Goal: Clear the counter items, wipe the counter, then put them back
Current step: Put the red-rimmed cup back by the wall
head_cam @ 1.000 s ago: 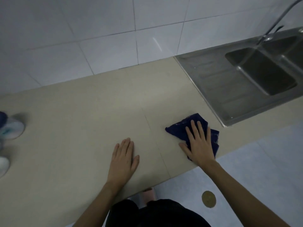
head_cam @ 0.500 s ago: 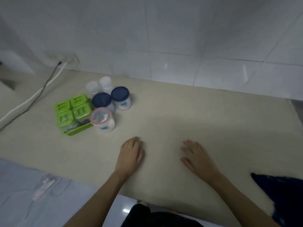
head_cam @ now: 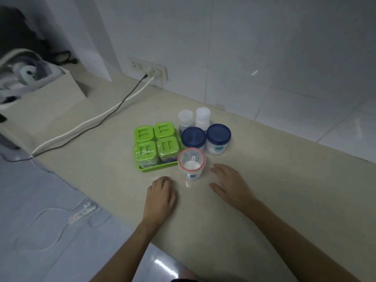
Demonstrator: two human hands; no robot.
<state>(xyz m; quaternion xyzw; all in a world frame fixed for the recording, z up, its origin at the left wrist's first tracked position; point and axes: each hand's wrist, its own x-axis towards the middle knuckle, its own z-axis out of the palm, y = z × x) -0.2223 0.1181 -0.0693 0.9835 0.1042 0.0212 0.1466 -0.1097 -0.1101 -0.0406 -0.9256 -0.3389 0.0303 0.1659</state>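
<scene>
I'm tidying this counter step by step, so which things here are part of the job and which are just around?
Part of the job:
green tray of lidded tubs
two blue-lidded jars
red-rimmed cup
two white bottles
counter

Just around:
wall socket
cables
floor power strip

A pale beige stone counter (head_cam: 264,180) carries a green plastic tray (head_cam: 160,167) of four green-lidded square jars, two blue-lidded white tubs (head_cam: 218,139), a red-rimmed clear cup (head_cam: 191,163) (white powder inside), and trailing cables (head_cam: 105,117).

Home kitchen: tiled wall (head_cam: 264,47), counter (head_cam: 264,180) w/ spice jars (head_cam: 154,142)
</scene>
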